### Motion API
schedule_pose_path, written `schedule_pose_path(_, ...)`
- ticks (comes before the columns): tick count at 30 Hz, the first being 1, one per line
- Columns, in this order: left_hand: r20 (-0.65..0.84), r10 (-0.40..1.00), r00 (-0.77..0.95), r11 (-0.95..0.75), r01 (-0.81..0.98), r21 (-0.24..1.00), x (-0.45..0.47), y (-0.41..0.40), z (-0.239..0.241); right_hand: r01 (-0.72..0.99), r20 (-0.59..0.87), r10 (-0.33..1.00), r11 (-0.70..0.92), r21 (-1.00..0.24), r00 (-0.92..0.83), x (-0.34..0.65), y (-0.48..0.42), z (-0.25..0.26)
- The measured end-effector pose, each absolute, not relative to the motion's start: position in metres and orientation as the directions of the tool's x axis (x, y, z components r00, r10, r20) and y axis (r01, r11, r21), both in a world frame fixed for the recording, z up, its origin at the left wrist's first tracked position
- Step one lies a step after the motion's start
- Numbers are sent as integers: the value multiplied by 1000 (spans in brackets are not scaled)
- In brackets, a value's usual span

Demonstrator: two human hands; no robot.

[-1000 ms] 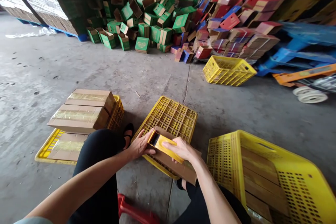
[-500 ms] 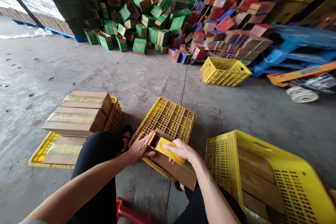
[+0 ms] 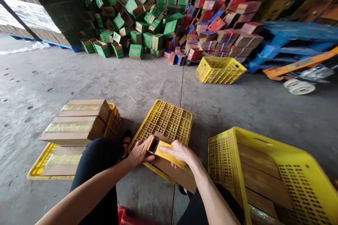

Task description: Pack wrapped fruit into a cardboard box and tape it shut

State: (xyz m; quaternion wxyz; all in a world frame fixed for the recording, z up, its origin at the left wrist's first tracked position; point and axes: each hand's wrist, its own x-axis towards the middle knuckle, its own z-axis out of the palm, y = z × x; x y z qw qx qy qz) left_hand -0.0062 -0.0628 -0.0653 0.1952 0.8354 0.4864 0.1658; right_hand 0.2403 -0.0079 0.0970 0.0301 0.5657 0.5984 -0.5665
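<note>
My right hand (image 3: pixel 178 153) is closed around a yellow tape dispenser (image 3: pixel 165 150), its thumb along the top. The dispenser lies over the top of a long brown cardboard box (image 3: pixel 174 173), and its dark opening faces my left hand. My left hand (image 3: pixel 141 152) grips the box's left end, fingers on the far side and thumb on the near side, close to the dispenser's front. Beneath the box is an upturned yellow plastic crate (image 3: pixel 171 116) with a grid bottom. The hands and the dispenser hide part of the box's top.
Taped cardboard boxes (image 3: pixel 71 126) are stacked on a yellow crate (image 3: pixel 34 174) at left. A large yellow crate (image 3: pixel 221 161) at right holds flat brown cartons (image 3: pixel 261 179). Behind are another yellow crate (image 3: pixel 221 72), piled green boxes (image 3: pixel 136 51), blue pallets (image 3: pixel 287 42) and an orange pallet jack (image 3: pixel 301 63).
The view has shifted slightly, so the background sits a little further left. Both hands, the tape dispenser and the box keep nearly the same positions relative to each other.
</note>
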Motion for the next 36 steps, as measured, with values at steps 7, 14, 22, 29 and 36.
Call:
schedule_pose_path(7, 114, 855, 506, -506, 766, 397, 0, -62, -64, 701, -675, 668, -316, -640, -314, 261, -18, 103)
schedule_pose_path(14, 181, 847, 500, -531, 792, 300, 6, -72, -60, 694, -699, 649, -356, -626, -299, 284, -23, 104)
schedule_pose_path(22, 213, 757, 618, -654, 715, 247, -1, -77, -60, 698, -703, 628, -337, -632, -334, 281, -27, 100)
schedule_pose_path(29, 213, 668, 713, -744, 629, 225, 8, -69, -66, 698, -690, 638, -320, -641, -341, 285, -29, 92)
schedule_pose_path(36, 224, 611, 759, -790, 563, 243, -7, -40, -67, 659, -696, 638, -371, -654, -331, 269, -25, 91)
